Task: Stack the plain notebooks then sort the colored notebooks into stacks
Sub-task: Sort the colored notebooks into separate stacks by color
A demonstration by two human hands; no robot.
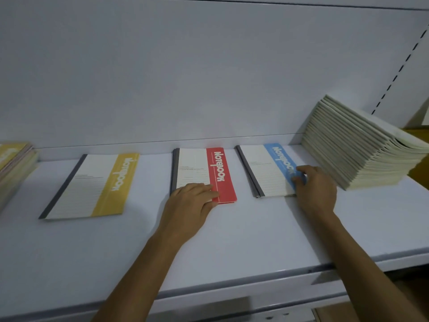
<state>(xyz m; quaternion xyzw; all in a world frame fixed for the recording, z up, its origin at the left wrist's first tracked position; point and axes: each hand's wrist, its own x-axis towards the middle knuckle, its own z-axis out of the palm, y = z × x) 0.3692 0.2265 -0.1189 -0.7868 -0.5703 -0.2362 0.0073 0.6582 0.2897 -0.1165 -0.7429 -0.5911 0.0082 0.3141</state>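
Three colored notebooks lie flat in a row on the white shelf (pixel 232 240): a yellow-striped notebook (pixel 92 184) at left, a red-striped notebook (pixel 204 168) in the middle, a blue-striped notebook (pixel 267 168) at right. My left hand (pixel 192 203) rests flat on the near end of the red one, fingers straight. My right hand (pixel 313 187) holds the near right corner of the blue one, fingers curled over its edge. A tall stack of plain cream notebooks (pixel 362 145) stands at the right, fanned and leaning.
A mixed pile of colored notebooks (pixel 14 163) sits at the shelf's far left edge. The shelf's back panel (pixel 209 77) rises behind the row. A slotted upright (pixel 404 66) runs at the right. The shelf's front lip (pixel 232 284) is near me.
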